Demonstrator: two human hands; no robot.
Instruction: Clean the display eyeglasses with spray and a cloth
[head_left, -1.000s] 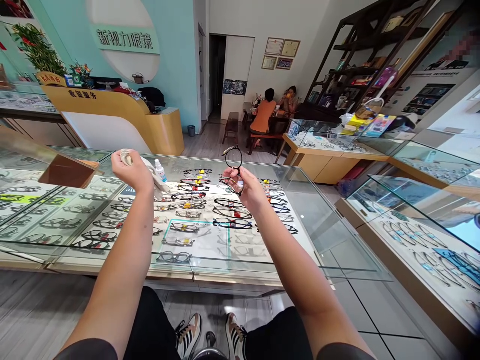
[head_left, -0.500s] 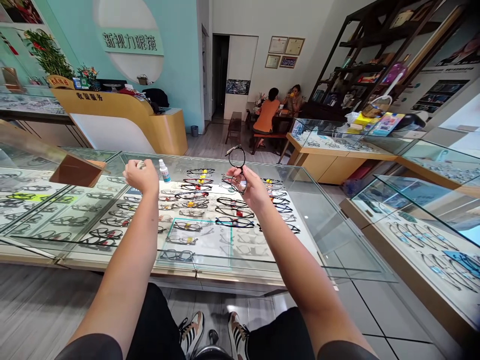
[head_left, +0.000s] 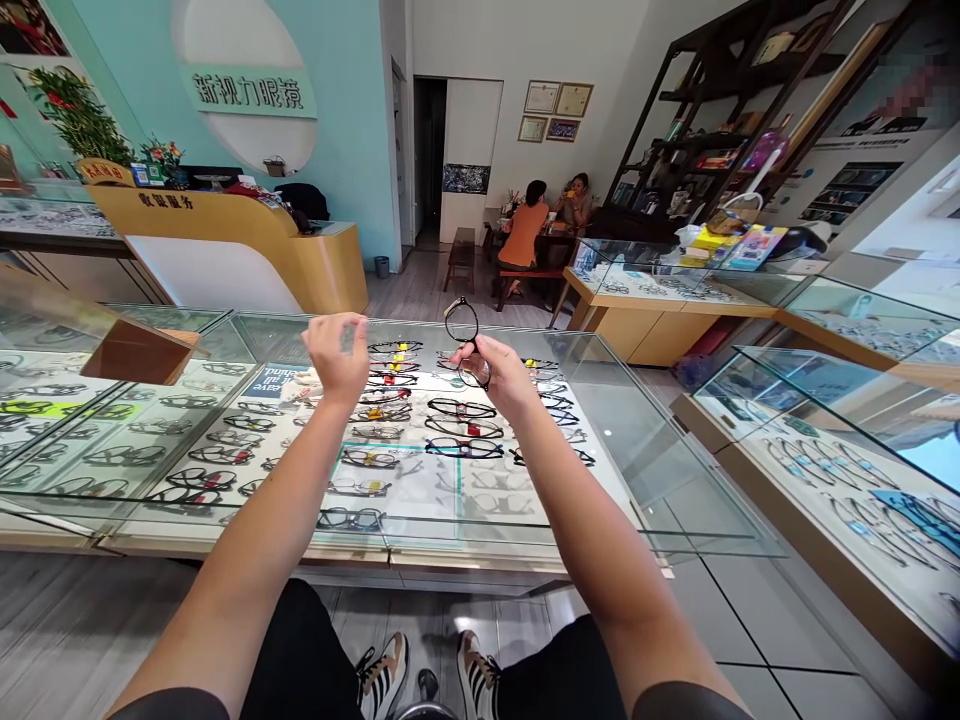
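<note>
In my right hand [head_left: 504,375] is a pair of round dark-framed eyeglasses [head_left: 476,345], pinched near its middle and held on end, one lens above the other, over the glass display case [head_left: 600,380]. My left hand [head_left: 337,355] is raised over the case to the left of the eyeglasses. Its fingers curve with a gap between thumb and forefinger, and I see nothing in them. Just left of that wrist lies a crumpled whitish cloth [head_left: 301,388], partly covered by the hand. Rows of spectacle frames [head_left: 463,428] show under the glass.
A brown box-like object [head_left: 139,348] stands on the case at left. A dark blue sign [head_left: 276,380] shows beside the cloth. More display cases [head_left: 832,450] stand at right, a reception desk [head_left: 247,250] behind. Two people sit at a table [head_left: 551,235] at the back.
My left hand has moved right and no longer holds the whitish wad; a cloth now lies beside it. The white spray bottle is now out of sight. My right hand keeps the eyeglasses, slightly turned.
</note>
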